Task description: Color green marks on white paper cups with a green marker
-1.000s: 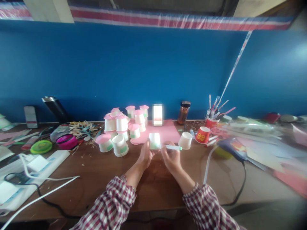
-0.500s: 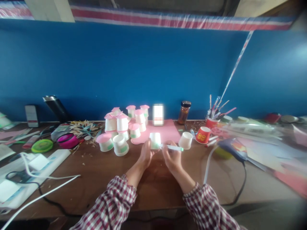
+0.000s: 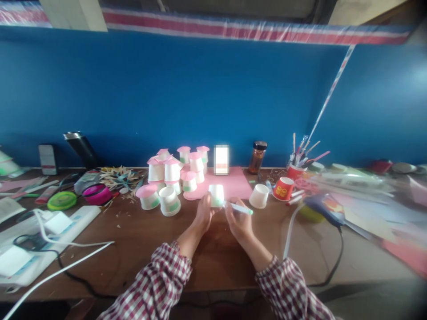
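Head view (only one): my L hand (image 3: pixel 202 214) is wrapped round a cup (image 3: pixel 216 195), on its L wall, some fingers seemingly low/under. Grip narrow, approx. cup width. My R hand (image 3: pixel 240 221) pinches a pen (image 3: pixel 241 208) btw thumb & fingers, rest of hand curled in.

Cup pos.: straight ahead of me, btw hands & a bit fwd of both, seen against near part of pink sheet (image 3: pixel 237 181). Whether it clears the desk (image 3: pixel 133 233) or rests on it: can't tell. Cup axis approx. upright; which end is open, can't tell. Green patch low on the wall facing me.

Pen axis: approx. L-R, slight slope. One end (presumably tip) points L at cup; green end lies R & nearer me. So pen is roughly crosswise to cup axis.

Key relation = pen tip vs. cup's lower R side. Gap v. small or nil; contact not resolvable, too small + blurred.

Nearer hand: L, being on the cup. R fingers just beside cup's R side, no clear touch seen.

Nearby: spare cup (image 3: pixel 259 196) R of R hand, apart; red cup (image 3: pixel 283 189) beyond it; cup stack (image 3: pixel 169 203) L of L hand, well apart
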`<state>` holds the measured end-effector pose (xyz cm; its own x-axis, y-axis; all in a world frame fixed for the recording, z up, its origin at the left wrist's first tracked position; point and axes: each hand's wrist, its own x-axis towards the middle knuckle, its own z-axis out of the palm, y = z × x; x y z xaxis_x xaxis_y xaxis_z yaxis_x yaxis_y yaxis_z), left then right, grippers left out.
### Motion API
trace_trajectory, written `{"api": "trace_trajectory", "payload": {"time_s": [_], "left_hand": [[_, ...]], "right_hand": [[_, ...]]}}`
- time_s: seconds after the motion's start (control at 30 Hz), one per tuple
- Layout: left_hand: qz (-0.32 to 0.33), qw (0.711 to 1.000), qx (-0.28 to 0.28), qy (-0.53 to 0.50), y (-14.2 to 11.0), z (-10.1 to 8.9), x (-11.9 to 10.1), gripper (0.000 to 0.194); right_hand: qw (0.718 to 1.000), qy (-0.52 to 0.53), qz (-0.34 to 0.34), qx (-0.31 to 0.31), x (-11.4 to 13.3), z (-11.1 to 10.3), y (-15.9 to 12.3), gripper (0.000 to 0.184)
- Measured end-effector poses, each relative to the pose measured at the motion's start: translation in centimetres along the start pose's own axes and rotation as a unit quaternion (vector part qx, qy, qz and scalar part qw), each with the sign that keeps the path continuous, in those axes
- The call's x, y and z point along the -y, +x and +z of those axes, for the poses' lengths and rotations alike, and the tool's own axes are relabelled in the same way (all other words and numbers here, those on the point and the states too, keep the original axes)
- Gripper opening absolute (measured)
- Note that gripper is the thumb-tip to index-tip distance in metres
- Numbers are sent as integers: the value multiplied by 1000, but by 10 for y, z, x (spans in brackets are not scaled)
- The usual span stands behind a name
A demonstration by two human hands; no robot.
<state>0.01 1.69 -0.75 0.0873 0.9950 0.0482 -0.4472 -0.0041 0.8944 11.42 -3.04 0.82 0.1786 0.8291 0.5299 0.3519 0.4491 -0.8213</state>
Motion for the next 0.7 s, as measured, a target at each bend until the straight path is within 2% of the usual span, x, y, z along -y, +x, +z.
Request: {"api": "trace_trajectory", "payload": {"time_s": [0.13, 0.3, 0.5, 0.7], "left_hand": [[-1, 1000, -17, 10, -1, 0, -1, 45], [10, 1000, 16, 21, -4, 0, -2, 47], [-2, 999, -29, 44, -5, 1, -1, 48], [17, 997, -7, 79, -6, 1, -3, 45]], "right_hand": [[1000, -4, -1, 5, 0, 0, 0, 17], [1000, -21, -2, -5, 0, -1, 0, 16], [999, -46, -12, 7, -2, -2, 0, 13], [998, -55, -20, 2, -1, -2, 0, 13]]}}
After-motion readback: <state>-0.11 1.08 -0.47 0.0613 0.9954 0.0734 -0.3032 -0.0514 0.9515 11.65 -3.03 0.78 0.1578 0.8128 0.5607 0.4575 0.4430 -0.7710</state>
